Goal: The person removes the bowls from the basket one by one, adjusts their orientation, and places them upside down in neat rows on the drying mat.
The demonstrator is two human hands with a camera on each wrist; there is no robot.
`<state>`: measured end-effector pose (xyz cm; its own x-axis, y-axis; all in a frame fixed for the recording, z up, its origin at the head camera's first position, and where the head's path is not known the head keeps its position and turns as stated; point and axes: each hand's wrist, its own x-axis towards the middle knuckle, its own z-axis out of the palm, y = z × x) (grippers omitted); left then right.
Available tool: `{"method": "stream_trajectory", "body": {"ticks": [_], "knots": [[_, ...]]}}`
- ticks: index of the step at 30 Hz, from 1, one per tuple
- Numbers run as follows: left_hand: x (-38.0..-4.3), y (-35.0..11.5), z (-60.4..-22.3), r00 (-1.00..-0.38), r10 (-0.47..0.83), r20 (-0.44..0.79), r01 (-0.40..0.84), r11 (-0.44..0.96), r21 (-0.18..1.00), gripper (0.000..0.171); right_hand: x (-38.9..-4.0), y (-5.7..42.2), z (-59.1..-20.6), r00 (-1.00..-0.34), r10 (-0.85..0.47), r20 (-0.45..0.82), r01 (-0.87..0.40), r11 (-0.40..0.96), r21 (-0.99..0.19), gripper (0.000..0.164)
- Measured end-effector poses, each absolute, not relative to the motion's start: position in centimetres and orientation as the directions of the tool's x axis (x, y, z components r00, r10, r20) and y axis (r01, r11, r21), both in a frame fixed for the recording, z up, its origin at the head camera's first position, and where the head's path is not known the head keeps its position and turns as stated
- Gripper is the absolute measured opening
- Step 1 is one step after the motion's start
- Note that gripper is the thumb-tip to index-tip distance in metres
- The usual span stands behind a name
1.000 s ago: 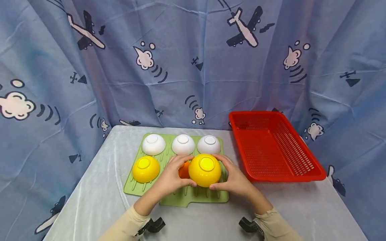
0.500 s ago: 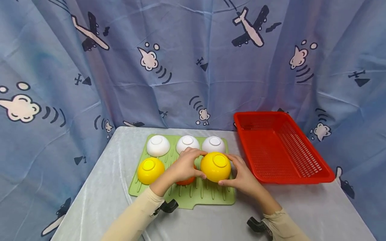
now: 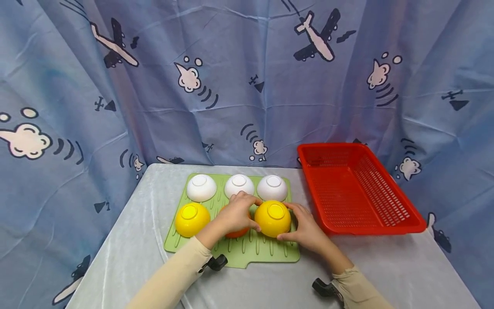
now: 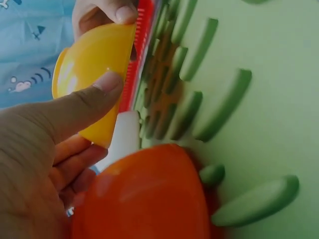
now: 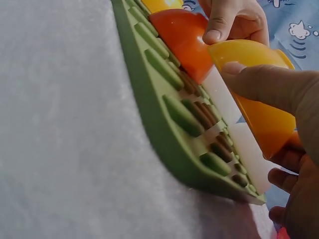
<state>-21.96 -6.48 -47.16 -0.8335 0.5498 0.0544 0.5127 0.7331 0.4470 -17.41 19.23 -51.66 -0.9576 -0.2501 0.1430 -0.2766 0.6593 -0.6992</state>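
Note:
Between my two hands an upside-down yellow bowl (image 3: 273, 218) is held close over the right front part of a green ridged drying mat (image 3: 247, 253). My left hand (image 3: 238, 214) grips its left side, thumb near the rim and fingers on the far side. From the right, my right hand (image 3: 306, 227) grips it the same way. In the left wrist view, a gap shows between the bowl's rim and the mat's ridges. An orange bowl (image 4: 149, 199) lies upside down on the mat, partly hidden behind my left hand in the head view.
Another yellow bowl (image 3: 192, 219) lies upside down at the mat's left front. Three white bowls (image 3: 201, 188) stand inverted along its back. A red plastic basket (image 3: 355, 193) is at the right of the table (image 3: 127, 257), with a blue printed curtain (image 3: 231, 86) behind.
Both hands have brought the yellow bowl down toward the mat, right of the orange bowl. Its tilt has lessened, and the orange bowl shows more than a second ago.

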Motion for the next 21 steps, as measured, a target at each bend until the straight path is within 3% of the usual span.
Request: {"method": "stream_trajectory", "body": {"ticks": [21], "knots": [[-23.3, -5.0, -47.9, -0.797, 0.604, -0.005, 0.571, 0.756, 0.32, 0.065, -17.6, 19.6, -52.6, -0.965, -0.254, 0.064, -0.231, 0.712, -0.663, 0.103]]}}
